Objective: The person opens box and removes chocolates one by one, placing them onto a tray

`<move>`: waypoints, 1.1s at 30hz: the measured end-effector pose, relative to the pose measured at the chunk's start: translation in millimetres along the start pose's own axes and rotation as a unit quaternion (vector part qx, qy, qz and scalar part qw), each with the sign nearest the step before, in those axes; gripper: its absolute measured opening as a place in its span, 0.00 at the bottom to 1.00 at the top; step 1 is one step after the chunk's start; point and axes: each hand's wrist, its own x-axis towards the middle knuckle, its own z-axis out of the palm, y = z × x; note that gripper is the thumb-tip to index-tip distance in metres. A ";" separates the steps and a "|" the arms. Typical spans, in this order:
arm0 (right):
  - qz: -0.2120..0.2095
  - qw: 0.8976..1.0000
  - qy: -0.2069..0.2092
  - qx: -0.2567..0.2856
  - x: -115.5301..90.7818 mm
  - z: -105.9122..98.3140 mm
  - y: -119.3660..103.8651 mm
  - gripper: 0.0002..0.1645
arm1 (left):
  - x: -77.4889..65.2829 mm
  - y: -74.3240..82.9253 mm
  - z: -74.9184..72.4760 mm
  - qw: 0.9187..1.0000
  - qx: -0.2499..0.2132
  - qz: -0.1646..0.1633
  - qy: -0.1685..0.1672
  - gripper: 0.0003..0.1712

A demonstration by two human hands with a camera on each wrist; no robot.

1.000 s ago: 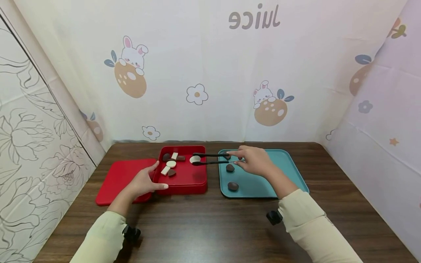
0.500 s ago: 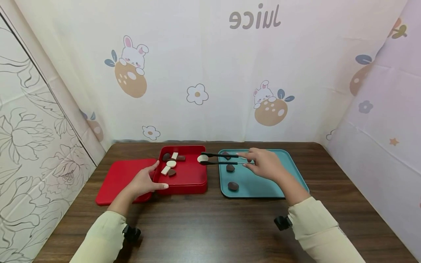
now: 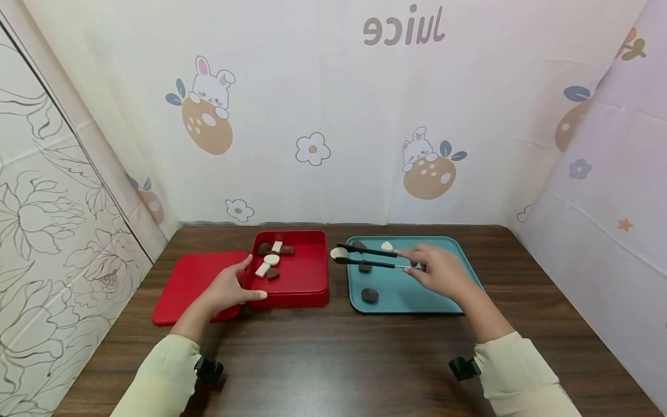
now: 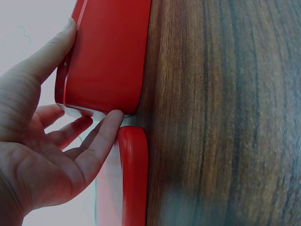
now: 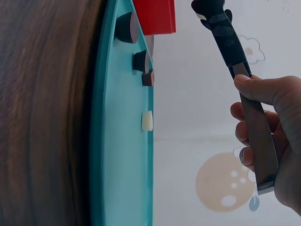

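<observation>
My right hand (image 3: 442, 270) grips a pair of metal tongs with black tips (image 3: 367, 263). Between those tips sits a round white chocolate (image 3: 339, 253), over the gap between the red box and the blue tray. My left hand (image 3: 225, 289) holds the near left corner of the red box (image 3: 288, 299), thumb on its front wall and fingers along its left side. Inside the box, several white and dark chocolates, such as a white disc (image 3: 271, 260) and a dark heart-shaped piece (image 3: 272, 273), lie toward the left. The right wrist view shows the tongs (image 5: 256, 136) raised above the tray.
A blue tray (image 3: 417, 298) at right bears several dark chocolates, one an oval (image 3: 370, 295), and a small white piece (image 3: 387, 246). The red lid (image 3: 190, 289) lies left of the box, partly behind the left hand. A printed curtain (image 3: 312, 191) stands behind the table.
My right hand has drawn the tongs and the white chocolate rightward, from over the red box to beside the tray's left edge. My left hand stays at the box corner.
</observation>
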 end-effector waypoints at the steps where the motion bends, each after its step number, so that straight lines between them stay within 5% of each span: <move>1: 0.001 1.000 0.002 0.000 -2.4 -0.1 1.4 0.26 | -0.2 -0.1 0.0 1.000 0.000 0.000 0.000 0.68; 33: 0.084 0.996 0.036 0.008 -67.7 -2.7 35.8 0.25 | -0.3 0.6 -0.8 1.000 -0.010 0.001 -0.003 0.68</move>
